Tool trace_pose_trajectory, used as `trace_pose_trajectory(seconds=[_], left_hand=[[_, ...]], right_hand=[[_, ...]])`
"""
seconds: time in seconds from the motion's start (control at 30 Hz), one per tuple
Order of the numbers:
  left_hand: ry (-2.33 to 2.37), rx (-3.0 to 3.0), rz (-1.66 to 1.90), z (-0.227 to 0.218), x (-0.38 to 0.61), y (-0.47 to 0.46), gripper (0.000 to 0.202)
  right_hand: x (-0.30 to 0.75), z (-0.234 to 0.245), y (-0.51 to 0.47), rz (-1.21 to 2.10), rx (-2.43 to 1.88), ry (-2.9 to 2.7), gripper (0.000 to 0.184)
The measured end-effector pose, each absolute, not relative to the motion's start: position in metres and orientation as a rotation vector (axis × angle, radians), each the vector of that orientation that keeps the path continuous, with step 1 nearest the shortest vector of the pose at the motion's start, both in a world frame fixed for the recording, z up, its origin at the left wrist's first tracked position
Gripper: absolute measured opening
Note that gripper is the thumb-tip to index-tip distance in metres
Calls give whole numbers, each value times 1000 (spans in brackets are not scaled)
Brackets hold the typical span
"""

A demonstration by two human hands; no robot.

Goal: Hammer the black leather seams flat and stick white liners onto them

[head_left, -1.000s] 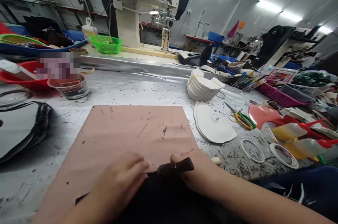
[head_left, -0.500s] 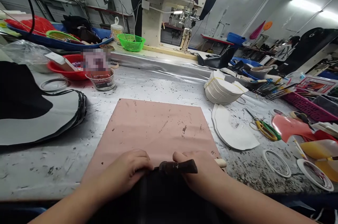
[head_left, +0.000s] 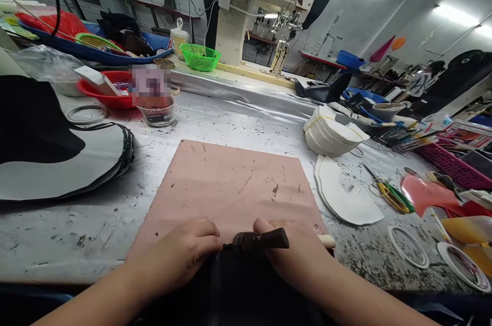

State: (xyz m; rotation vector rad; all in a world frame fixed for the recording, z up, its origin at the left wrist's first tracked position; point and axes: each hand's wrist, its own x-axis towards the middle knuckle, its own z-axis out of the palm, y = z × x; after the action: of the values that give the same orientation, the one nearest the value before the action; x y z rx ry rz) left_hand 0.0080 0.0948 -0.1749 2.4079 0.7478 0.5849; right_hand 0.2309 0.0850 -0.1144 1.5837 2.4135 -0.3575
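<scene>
Both hands rest at the near edge of a pink board [head_left: 230,187] lying flat on the table. My left hand [head_left: 180,254] is closed, its fingertips pinching the top edge of a black piece of material [head_left: 238,290] that hangs below the table edge. My right hand [head_left: 300,254] is closed round a tool with a dark head [head_left: 261,240] and a pale wooden handle end [head_left: 326,240]; the head lies along the same black edge, touching my left fingertips.
A stack of black-and-grey cut pieces [head_left: 57,162] lies left. White cut pieces [head_left: 346,192], a white stack [head_left: 330,134], scissors [head_left: 390,195] and white rings [head_left: 407,246] lie right. A glass cup [head_left: 157,110], red bowl [head_left: 103,95] and sewing machine [head_left: 238,13] stand behind.
The camera view has swung left and lifted a little. Both hands stay at the board's near edge, holding the tool and the black material as before.
</scene>
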Motion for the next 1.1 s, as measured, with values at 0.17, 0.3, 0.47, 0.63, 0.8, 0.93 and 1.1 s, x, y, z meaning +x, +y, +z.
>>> trace_pose_trajectory(seconds=[0.17, 0.3, 0.47, 0.63, 0.8, 0.93, 1.1], left_hand=[[692, 2729, 635, -178, 8, 87, 27], [680, 2873, 610, -169, 11, 84, 25], [665, 2921, 635, -165, 12, 83, 27], [645, 2834, 609, -168, 12, 85, 27], [849, 2521, 611, -174, 2, 88, 15], [861, 2441, 589, -177, -4, 83, 24], [818, 2748, 679, -175, -4, 73, 25]], right_hand=[[229, -114, 86, -439, 1659, 2455, 17], [224, -115, 85, -416, 1586, 2468, 15], [218, -110, 86, -438, 1575, 2426, 16], [212, -104, 87, -393, 1529, 2429, 15], [205, -104, 88, -380, 1436, 2383, 16], [208, -107, 85, -328, 1475, 2441, 15], [212, -104, 84, -374, 1573, 2498, 16]])
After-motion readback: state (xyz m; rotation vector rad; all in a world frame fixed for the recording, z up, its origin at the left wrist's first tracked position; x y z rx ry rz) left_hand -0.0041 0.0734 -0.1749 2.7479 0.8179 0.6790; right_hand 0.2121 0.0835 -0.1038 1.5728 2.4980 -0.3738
